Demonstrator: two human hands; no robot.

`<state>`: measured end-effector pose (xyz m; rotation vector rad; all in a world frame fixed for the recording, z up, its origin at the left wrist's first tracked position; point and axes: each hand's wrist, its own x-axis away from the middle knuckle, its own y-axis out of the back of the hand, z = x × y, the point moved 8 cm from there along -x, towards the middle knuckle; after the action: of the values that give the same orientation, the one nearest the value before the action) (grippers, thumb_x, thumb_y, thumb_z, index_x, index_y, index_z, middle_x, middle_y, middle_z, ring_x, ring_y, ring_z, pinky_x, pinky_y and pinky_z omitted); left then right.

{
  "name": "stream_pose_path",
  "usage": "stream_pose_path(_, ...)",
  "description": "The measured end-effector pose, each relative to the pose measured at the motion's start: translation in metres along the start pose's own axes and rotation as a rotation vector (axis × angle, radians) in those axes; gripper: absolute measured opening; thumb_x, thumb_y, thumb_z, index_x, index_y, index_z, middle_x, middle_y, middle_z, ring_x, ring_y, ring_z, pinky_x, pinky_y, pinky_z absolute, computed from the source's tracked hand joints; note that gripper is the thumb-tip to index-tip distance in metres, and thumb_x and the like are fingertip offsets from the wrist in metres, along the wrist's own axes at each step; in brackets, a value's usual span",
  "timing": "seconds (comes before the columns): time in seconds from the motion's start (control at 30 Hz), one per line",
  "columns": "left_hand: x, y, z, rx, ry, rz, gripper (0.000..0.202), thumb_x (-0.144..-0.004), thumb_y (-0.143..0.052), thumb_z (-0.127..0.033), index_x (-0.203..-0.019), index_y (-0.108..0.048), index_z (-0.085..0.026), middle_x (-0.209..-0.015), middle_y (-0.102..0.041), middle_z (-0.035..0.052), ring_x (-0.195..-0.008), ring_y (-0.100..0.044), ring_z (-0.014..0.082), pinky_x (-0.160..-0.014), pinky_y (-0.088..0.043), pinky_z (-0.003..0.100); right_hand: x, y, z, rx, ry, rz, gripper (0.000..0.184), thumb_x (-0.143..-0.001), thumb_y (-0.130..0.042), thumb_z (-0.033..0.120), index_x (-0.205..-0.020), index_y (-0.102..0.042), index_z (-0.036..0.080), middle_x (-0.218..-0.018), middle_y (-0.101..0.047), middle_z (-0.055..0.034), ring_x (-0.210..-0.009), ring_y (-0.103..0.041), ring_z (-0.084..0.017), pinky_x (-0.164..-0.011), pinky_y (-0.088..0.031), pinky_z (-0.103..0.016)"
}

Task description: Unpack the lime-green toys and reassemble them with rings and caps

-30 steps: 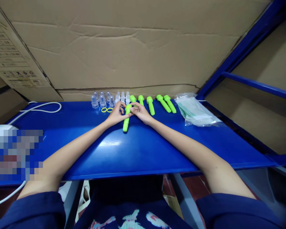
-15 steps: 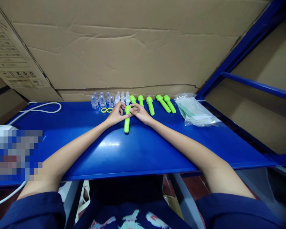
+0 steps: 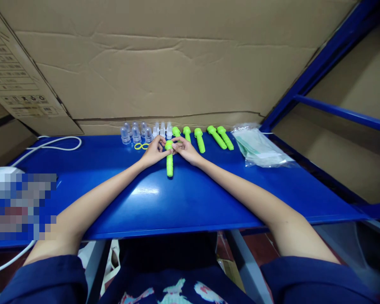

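Note:
Between both hands, a lime-green ridged handle with a rounded head (image 3: 169, 165) points toward me on the blue table. My left hand (image 3: 154, 151) pinches its head from the left. From the right, the fingers of my right hand (image 3: 186, 150) close on the same head, partly covering it. Beyond my left hand stand several clear plastic caps (image 3: 136, 133) and smaller clear nozzle-like pieces (image 3: 162, 129). Yellow rings (image 3: 138, 146) lie beside my left fingers. Similar green handles (image 3: 199, 141) rest in a row behind and to the right of my right hand.
A clear plastic bag with pale green contents (image 3: 260, 147) lies at the right rear. Cardboard (image 3: 164, 76) walls off the back, and a blue metal frame (image 3: 307, 71) slopes up on the right. At left are a white cable (image 3: 63, 137) and a white device (image 3: 4, 169).
The near end of the green handle has swung slightly to the right, and the handle looks turned a little between my fingers. Both hands stay nearly in place.

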<state>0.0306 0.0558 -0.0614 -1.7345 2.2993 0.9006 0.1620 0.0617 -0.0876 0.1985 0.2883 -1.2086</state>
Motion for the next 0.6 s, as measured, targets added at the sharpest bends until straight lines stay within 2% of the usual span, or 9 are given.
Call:
stream_pose_path(0.23, 0.002, -0.001, -0.011, -0.061, -0.073, 0.018, 0.025, -0.078, -0.067, -0.027, -0.085, -0.045, -0.019, -0.077, -0.047, -0.005, -0.056, -0.043, 0.0056, -0.055, -0.035, 0.022, -0.002, 0.003, -0.001, 0.036, 0.027, 0.004, 0.049, -0.077, -0.077, 0.056, -0.107, -0.055, 0.023, -0.077, -0.068, 0.0016, -0.07, -0.068, -0.015, -0.074, -0.06, -0.032)
stream_pose_path(0.4, 0.003, -0.001, -0.009, -0.111, -0.055, 0.014, 0.024, -0.082, -0.065, -0.028, -0.086, -0.043, -0.02, -0.074, -0.046, -0.0054, -0.055, -0.043, 0.0067, -0.056, -0.035, 0.023, -0.001, 0.003, 0.001, 0.055, 0.034, -0.002, 0.048, -0.078, -0.077, 0.054, -0.109, -0.056, 0.023, -0.078, -0.068, 0.0011, -0.071, -0.067, -0.015, -0.072, -0.059, -0.031)
stream_pose_path(0.6, 0.003, -0.002, -0.012, -0.075, -0.082, 0.03, 0.027, -0.082, -0.065, -0.027, -0.102, -0.049, -0.019, -0.088, -0.049, -0.0011, -0.056, -0.045, 0.0062, -0.057, -0.038, 0.023, 0.0, 0.002, 0.005, 0.045, 0.014, -0.023, 0.053, -0.073, -0.078, 0.056, -0.108, -0.056, 0.023, -0.079, -0.067, 0.0007, -0.069, -0.064, -0.015, -0.067, -0.056, -0.03)
